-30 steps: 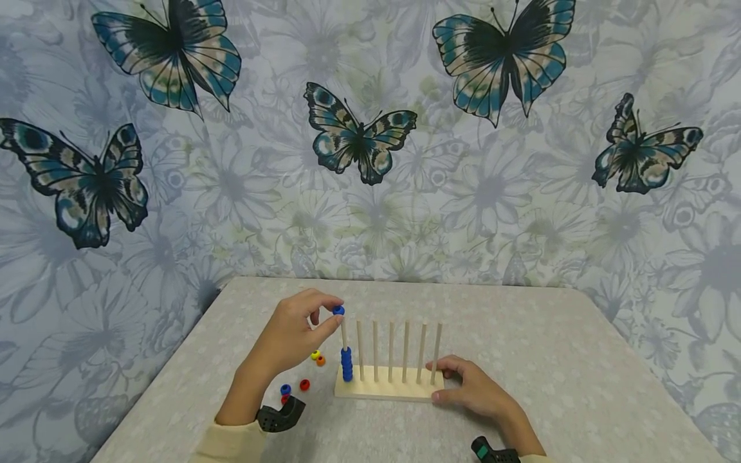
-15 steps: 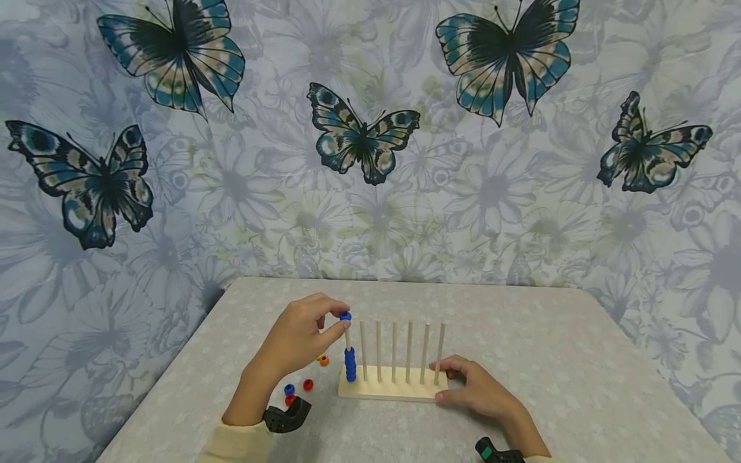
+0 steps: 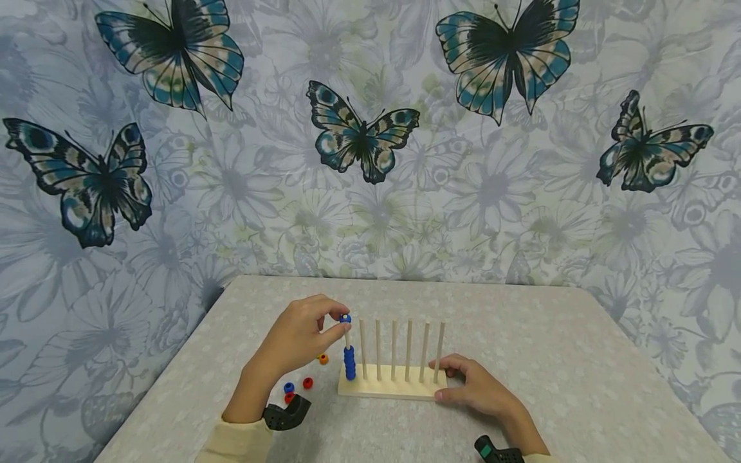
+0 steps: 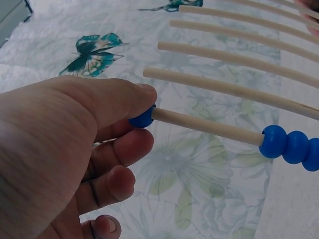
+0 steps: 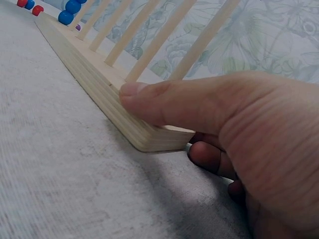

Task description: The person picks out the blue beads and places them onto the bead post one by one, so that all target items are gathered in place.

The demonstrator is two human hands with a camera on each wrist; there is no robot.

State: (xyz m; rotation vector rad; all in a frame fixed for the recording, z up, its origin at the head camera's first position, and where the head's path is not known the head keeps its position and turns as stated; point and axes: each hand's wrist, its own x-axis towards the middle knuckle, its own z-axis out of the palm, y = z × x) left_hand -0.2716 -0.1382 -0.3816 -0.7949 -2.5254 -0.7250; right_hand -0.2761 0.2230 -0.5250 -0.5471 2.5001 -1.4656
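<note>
A pale wooden base [image 3: 393, 387] with a row of upright pegs stands on the table. Blue beads [image 3: 350, 363] are stacked low on the leftmost peg. My left hand [image 3: 303, 331] pinches another blue bead [image 4: 142, 117] between thumb and index finger at the top of that peg; in the left wrist view the bead sits around the peg's tip. My right hand [image 3: 477, 389] grips the base's right end, its thumb [image 5: 149, 99] on the near upper edge in the right wrist view and other fingers behind, partly hidden.
Left of the base lie loose beads: a red bead [image 3: 308, 383], a blue bead [image 3: 289, 388], a second red one by the left wrist's black camera [image 3: 286, 413], and an orange bead [image 3: 323, 359]. Behind the table [image 3: 521, 334] rises a wall with butterflies [image 3: 363, 132].
My left hand has moved slightly right and down, bringing the pinched blue bead from just above the leftmost peg onto its tip. My right hand stays on the base.
</note>
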